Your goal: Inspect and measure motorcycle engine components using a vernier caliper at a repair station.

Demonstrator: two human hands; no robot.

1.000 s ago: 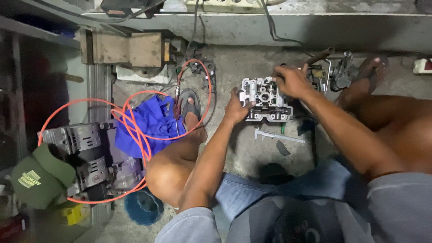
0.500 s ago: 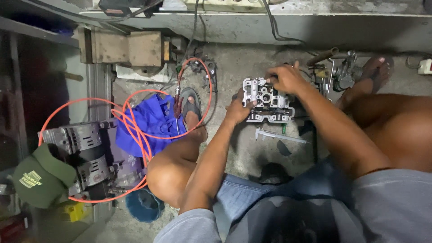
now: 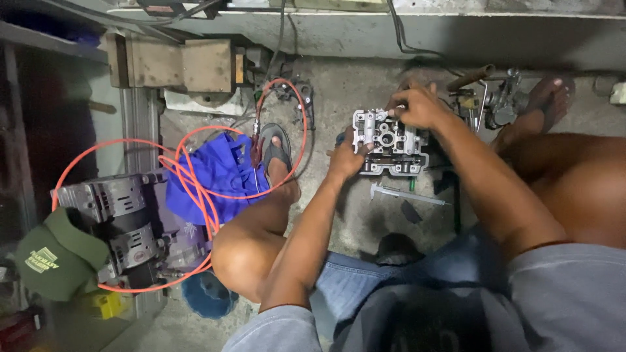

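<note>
Right of centre in the frame, the grey cast-metal engine head (image 3: 390, 143) sat on the concrete floor (image 3: 339, 98). The left hand (image 3: 347, 159) clasped its left edge; the right hand (image 3: 417, 106) pinched something at its top, apparently mid-fitting.

Grey metal cylinder head (image 3: 390, 143) lies flat on concrete floor (image 3: 352, 85).

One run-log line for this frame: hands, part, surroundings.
left hand: holds left edge of grey metal engine cylinder head | right hand: fingers on its top | part on concrete floor | steel caliper lies beside it
</note>
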